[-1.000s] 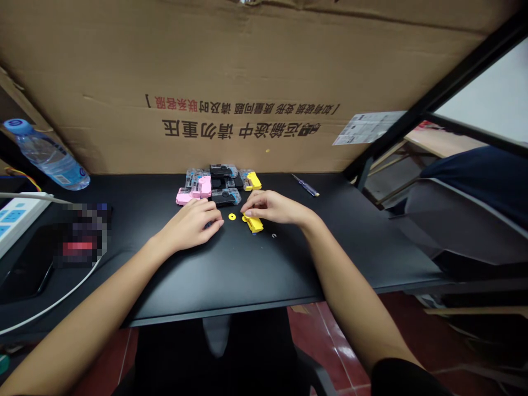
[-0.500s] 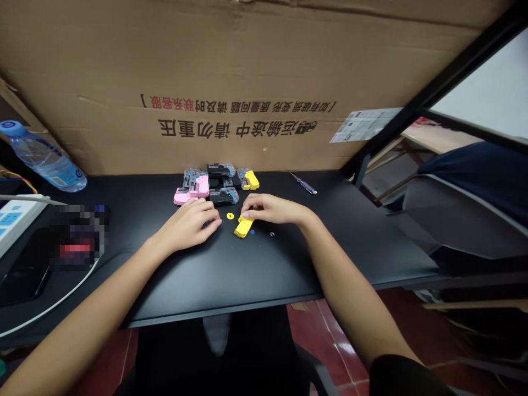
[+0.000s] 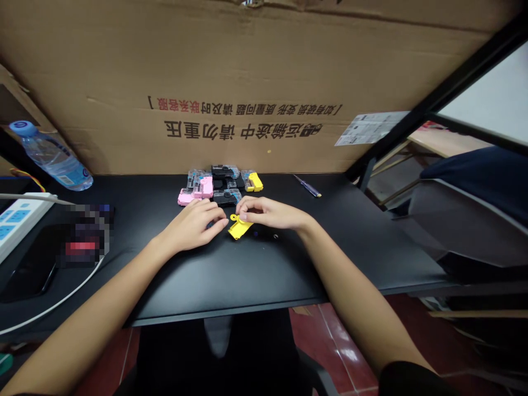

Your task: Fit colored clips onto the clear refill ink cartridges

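Observation:
Between the thumb and fingers of my right hand (image 3: 270, 213) is a yellow plastic casing (image 3: 238, 229), tilted just above or on the table; I cannot tell which. A small yellow ring (image 3: 234, 218) shows at its far left edge. My left hand (image 3: 198, 224) is to the left with its fingers curled downward and the thumb pointing at the casing. A bluish bit shows beneath those fingers, mostly hidden. Just right of the casing lie a small blue piece (image 3: 256, 234) and a small pale clip-like piece (image 3: 275, 236).
Behind my hands stand pink casings (image 3: 202, 187), clear-and-black casings (image 3: 226, 197) and a yellow-and-clear one (image 3: 254, 181). A screwdriver (image 3: 308, 186) lies back right. On the left are a water bottle (image 3: 53, 159), power strip (image 3: 20, 212), phone (image 3: 28, 264) and cable. Cardboard (image 3: 256, 71) walls the back.
The yellow casing has turned in my right hand and moved slightly left, closer to the yellow ring and my left hand. The view has shifted a little.

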`<state>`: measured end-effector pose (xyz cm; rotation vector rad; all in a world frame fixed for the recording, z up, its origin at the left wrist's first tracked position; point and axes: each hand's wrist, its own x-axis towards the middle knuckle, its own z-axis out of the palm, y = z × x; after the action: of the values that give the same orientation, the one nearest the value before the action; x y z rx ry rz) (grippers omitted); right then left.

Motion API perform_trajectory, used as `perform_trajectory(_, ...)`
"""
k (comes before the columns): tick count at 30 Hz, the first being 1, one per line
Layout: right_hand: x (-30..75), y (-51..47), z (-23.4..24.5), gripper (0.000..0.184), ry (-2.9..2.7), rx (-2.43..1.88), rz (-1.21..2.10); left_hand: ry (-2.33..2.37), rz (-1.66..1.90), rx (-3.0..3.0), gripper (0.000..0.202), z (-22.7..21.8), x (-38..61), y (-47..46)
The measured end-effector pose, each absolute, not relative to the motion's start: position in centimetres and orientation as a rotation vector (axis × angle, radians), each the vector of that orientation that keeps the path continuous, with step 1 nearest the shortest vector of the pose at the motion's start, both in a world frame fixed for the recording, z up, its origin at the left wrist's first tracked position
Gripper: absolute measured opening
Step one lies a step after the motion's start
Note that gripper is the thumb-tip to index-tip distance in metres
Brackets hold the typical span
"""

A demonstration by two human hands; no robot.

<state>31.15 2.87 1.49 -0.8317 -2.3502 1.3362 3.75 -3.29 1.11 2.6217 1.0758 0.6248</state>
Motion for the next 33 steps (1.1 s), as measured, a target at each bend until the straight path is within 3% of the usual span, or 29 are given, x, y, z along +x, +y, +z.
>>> perform_trajectory(14, 28.8, 1.3, 1.3, 0.041, -2.055, -0.79, 1.271, 1.041, 0.97, 2.089, 0.039, 0.9, 4.4, -3.5)
perform_trajectory(33, 28.1, 0.8, 1.1, 0.034, -2.102, -0.668, 1.011, 1.081, 1.032, 2.178, 0.034, 0.9, 4.2, -3.3)
